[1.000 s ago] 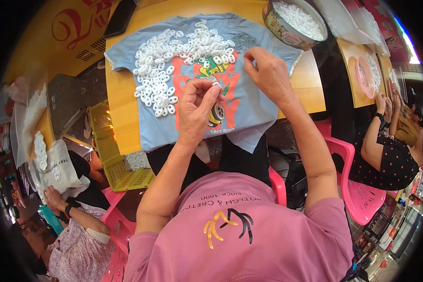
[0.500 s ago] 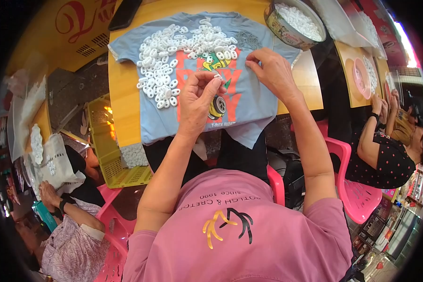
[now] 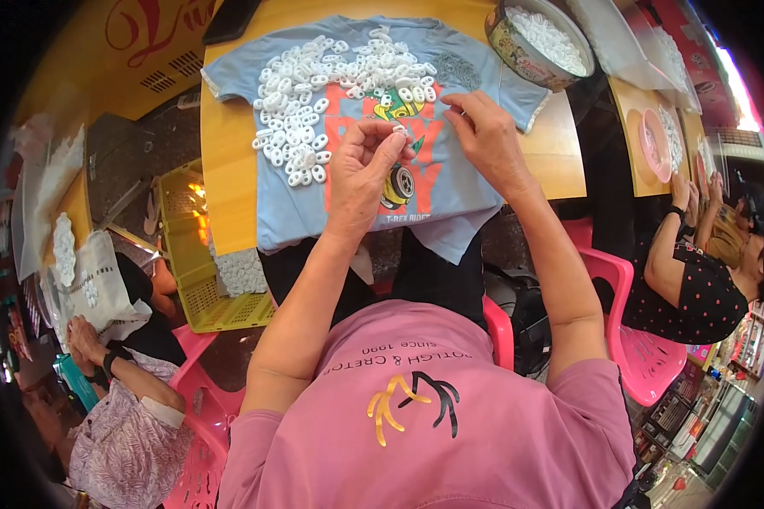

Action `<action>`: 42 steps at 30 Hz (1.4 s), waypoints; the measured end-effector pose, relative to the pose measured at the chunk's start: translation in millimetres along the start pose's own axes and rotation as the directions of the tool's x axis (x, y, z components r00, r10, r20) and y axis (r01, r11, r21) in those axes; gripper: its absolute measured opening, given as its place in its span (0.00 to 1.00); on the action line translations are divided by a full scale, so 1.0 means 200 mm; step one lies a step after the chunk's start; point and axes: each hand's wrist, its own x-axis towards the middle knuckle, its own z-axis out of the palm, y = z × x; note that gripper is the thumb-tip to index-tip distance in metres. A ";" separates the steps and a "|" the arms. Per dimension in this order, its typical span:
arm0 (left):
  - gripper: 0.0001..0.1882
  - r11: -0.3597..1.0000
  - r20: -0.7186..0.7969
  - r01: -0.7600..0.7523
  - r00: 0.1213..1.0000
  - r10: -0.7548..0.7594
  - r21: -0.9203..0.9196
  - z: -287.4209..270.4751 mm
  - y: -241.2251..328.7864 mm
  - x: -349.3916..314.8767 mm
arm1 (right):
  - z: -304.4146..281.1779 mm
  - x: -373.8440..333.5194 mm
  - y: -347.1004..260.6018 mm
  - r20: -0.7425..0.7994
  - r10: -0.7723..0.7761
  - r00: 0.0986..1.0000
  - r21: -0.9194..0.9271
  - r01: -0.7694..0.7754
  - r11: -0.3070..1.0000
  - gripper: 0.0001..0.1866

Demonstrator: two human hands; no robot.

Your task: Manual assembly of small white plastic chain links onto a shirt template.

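Note:
My left hand [image 3: 367,170] is closed in a pinch over the front of a spread light-blue T-shirt [image 3: 293,220]. Between its thumb and forefinger sits a small white plastic piece [image 3: 399,130], mostly covered by the fingertips. To the right, my right hand [image 3: 494,144] hovers above the shirt with thumb and forefinger drawn together; whatever they may hold is too small to see. A heap of white oval pieces with two holes [image 3: 293,93] covers the shirt's upper left and middle. Near the right shoulder lies a patch of fine dark curly bits [image 3: 457,71].
A round tin [image 3: 530,68] full of white pieces stands at the far right of the yellow table [image 3: 229,199]. Beyond the left edge is a yellow plastic crate [image 3: 229,316]. Other people sit on both sides, one beside a pink basin [image 3: 651,140]. A dark phone-like object [image 3: 229,19] lies top left.
The view has shifted slightly. Both hands have come a little closer together, and the left still pinches the white piece.

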 end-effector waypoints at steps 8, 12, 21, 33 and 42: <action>0.08 1.000 -0.008 0.007 1.000 -0.007 -0.014 0.01 0.01 0.00 | -0.02 -0.01 0.01 -0.113 0.181 0.977 0.194 -0.157 0.968 0.06; 0.08 1.000 0.004 -0.003 1.000 0.003 -0.024 0.01 0.01 0.00 | -0.07 0.01 0.07 -0.087 0.273 0.958 0.147 -0.258 0.955 0.06; 0.07 1.000 0.004 -0.018 1.000 0.018 -0.012 0.01 0.00 0.00 | -0.11 -0.01 0.13 0.089 0.214 0.973 0.003 -0.215 0.977 0.09; 0.07 1.000 0.014 -0.016 1.000 0.016 0.004 0.01 0.00 0.00 | -0.14 0.08 0.16 0.166 0.160 0.973 -0.238 -0.117 0.964 0.07; 0.07 1.000 0.008 -0.011 1.000 0.011 0.023 0.01 0.01 0.00 | -0.24 0.06 0.29 0.038 0.215 0.976 -0.020 -0.215 0.976 0.09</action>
